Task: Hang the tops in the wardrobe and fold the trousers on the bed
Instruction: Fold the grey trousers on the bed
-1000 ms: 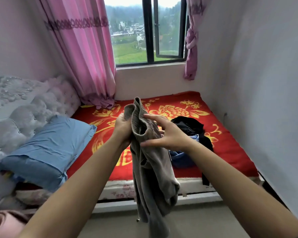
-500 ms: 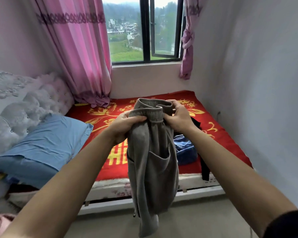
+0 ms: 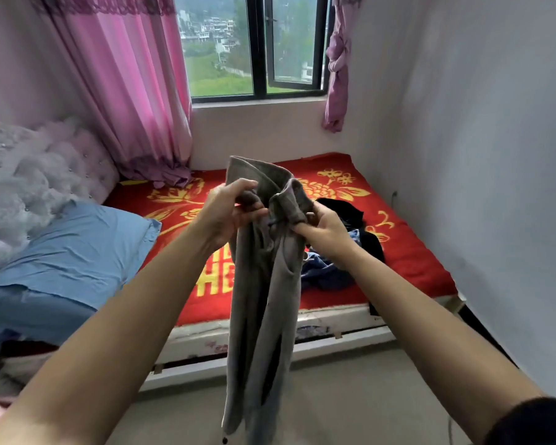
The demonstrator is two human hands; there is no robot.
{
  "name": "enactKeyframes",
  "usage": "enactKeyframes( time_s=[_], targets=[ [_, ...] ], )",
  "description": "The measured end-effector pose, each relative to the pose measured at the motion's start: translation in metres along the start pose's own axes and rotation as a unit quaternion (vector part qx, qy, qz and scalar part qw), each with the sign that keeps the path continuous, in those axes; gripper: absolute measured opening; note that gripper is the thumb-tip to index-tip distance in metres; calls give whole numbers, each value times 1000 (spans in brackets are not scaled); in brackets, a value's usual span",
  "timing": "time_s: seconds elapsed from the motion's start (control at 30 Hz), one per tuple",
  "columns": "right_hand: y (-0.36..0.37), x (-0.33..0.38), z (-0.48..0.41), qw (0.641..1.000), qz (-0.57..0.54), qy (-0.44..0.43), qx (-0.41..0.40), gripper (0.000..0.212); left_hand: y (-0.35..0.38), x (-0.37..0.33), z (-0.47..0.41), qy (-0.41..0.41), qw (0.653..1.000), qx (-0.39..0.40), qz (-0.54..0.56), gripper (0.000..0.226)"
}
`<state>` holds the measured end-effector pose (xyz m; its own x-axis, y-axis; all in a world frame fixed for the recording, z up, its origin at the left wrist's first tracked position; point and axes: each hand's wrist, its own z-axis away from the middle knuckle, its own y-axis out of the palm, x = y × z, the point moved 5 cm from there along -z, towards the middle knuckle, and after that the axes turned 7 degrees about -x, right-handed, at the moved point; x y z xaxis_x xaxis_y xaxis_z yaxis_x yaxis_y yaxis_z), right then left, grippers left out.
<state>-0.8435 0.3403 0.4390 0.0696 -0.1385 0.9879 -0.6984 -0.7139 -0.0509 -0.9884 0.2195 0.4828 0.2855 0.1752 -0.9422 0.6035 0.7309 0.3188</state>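
The left hand (image 3: 228, 210) and right hand (image 3: 325, 229) are gripping the trousers (image 3: 264, 300) at the waistband, holding them hanging unfolded above the floor (image 3: 350, 396) before the bed (image 3: 414, 261). A pile (image 3: 325, 271) of clothes is lying on the bed, unsorted. Judging by this, most work is remaining.

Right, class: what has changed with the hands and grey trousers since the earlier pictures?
The right hand, open earlier, now grips the grey trousers at the waistband beside the left hand, which kept its grip. They still hang above the floor; the dark clothes stay on the bed.
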Motion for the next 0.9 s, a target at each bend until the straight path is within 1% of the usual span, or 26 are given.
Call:
enactKeyframes(
  time_s=[0.07, 0.1, 0.17, 0.2, 0.27, 0.3, 0.33, 0.37, 0.43, 0.47, 0.5, 0.53, 0.6, 0.67, 0.73, 0.83, 0.9],
  targets=[
    [-14, 6, -14, 999, -22, 7, -40, 33, -30, -16, -7, 79, 991, -103, -45, 19],
    [-22, 9, -21, 998, -14, 4, -69, 33, -46, -25, -11, 116, 980, -138, -79, 21],
    [-36, 16, -38, 990, 43, -19, -132, 32, -73, -41, -17, 169, 959, -184, -133, 16],
    [-40, 24, -43, 984, 63, -37, -164, 33, -86, -48, -20, 187, 950, -206, -141, 15],
    [-50, 35, -55, 973, 57, -52, -218, 33, -112, -59, -26, 205, 940, -239, -135, 27],
    [-52, 40, -59, 972, 41, -59, -222, 29, -122, -64, -27, 214, 937, -243, -134, 33],
    [-52, 46, -63, 976, 39, -70, -204, 26, -128, -68, -27, 225, 934, -240, -141, 37],
    [-51, 52, -65, 980, 47, -87, -171, 30, -131, -72, -27, 234, 929, -240, -156, 39],
    [-41, 65, -68, 975, 142, -117, -123, 44, -138, -80, -28, 250, 923, -239, -168, 43],
    [-35, 72, -69, 959, 213, -146, -115, 45, -141, -83, -28, 259, 920, -241, -168, 45],
    [-30, 79, -73, 936, 278, -177, -124, 40, -145, -87, -29, 267, 915, -249, -173, 45],
    [-24, 87, -74, 914, 318, -209, -140, 33, -149, -90, -29, 273, 908, -261, -182, 46],
    [-16, 103, -78, 898, 313, -254, -178, 28, -152, -97, -29, 293, 899, -265, -187, 47],
    [-6, 118, -81, 898, 273, -279, -200, 23, -152, -106, -28, 318, 896, -259, -170, 46],
    [3, 131, -83, 898, 248, -293, -214, 17, -151, -116, -29, 337, 891, -255, -163, 39],
    [13, 146, -85, 888, 209, -325, -250, 22, -151, -129, -32, 363, 888, -248, -137, 19],
    [17, 152, -90, 883, 193, -338, -263, 23, -152, -135, -38, 379, 886, -244, -111, 17]
  ],
)
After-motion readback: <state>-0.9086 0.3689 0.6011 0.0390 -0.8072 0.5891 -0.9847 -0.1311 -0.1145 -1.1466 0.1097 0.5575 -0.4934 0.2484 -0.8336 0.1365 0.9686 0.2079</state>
